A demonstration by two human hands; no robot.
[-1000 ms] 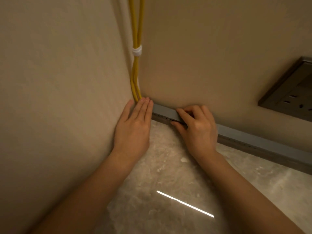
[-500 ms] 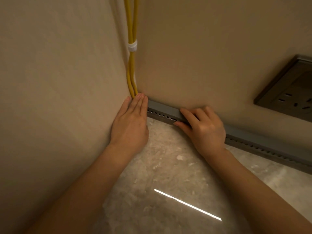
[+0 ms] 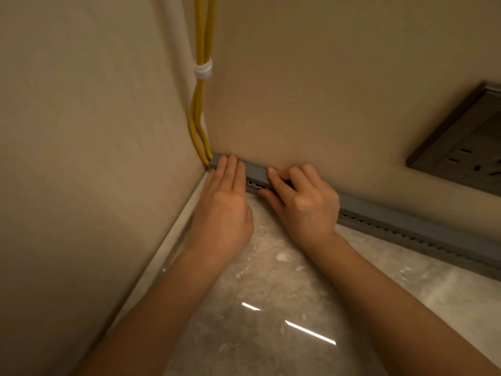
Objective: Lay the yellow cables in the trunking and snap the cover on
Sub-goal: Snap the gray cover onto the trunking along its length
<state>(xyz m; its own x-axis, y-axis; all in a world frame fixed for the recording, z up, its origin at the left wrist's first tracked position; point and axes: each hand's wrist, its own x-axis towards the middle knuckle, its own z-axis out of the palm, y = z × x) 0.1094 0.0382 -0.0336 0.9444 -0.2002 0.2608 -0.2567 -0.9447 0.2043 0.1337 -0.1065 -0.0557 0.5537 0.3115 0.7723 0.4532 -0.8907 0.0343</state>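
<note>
The grey trunking (image 3: pixel 406 234) ran along the wall foot toward four o'clock. The left hand (image 3: pixel 222 210) pressed its cover (image 3: pixel 256 173) flat-fingered at the corner; the right hand (image 3: pixel 306 207) pinched the cover alongside. The yellow cables (image 3: pixel 199 115) entered from twelve o'clock; uneven pressing could nip them.

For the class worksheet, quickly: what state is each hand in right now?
Left hand: open, straight fingers pressing the grey cover at the corner.
Right hand: fingers and thumb curled, pinching the same cover.
</note>
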